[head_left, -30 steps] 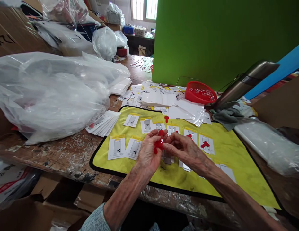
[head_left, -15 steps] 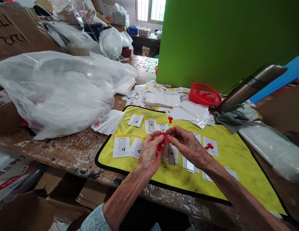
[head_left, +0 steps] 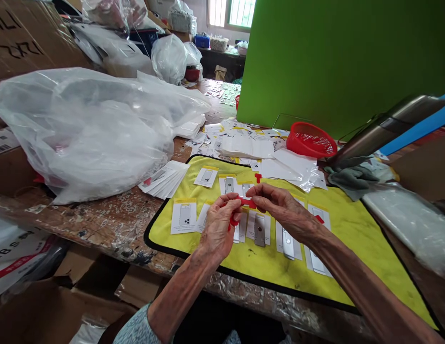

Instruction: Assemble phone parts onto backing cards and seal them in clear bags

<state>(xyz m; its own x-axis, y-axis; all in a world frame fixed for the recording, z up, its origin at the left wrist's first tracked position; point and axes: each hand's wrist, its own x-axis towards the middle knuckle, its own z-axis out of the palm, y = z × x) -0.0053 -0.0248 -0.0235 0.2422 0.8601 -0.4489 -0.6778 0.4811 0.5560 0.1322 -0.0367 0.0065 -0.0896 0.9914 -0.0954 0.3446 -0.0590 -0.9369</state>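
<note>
Head view: a person's two bare hands meet over the middle of a yellow mat (head_left: 344,234) spread along the near edge of a paint-flecked wooden bench (head_left: 111,224). The left hand (head_left: 218,225) is curled almost closed, thumb and fingers pinched on a small cluster of red tabs (head_left: 247,202). The right hand (head_left: 281,208) grips the same cluster from the other side with thumb and forefinger drawn tight, so the tabs sit between the two sets of fingertips, held above the mat's rows of white cards (head_left: 184,216).

Each card carries a yellow band along its top, and several lie partly hidden under the hands. A loose red T-piece (head_left: 258,177) rests near the mat's far edge, and another red piece (head_left: 319,219) lies on a card toward the mat's right side.

Just off the mat's far left corner lies a fanned stack of cards (head_left: 165,177), and beyond it a large clear plastic bag (head_left: 86,129) fills the bench's left side. Past the mat's far edge sit clear sleeves (head_left: 290,167) and a red basket (head_left: 310,139) before a green board (head_left: 351,57) — a metal flask (head_left: 387,126) leans over a grey cloth (head_left: 347,176) at the far right corner
</note>
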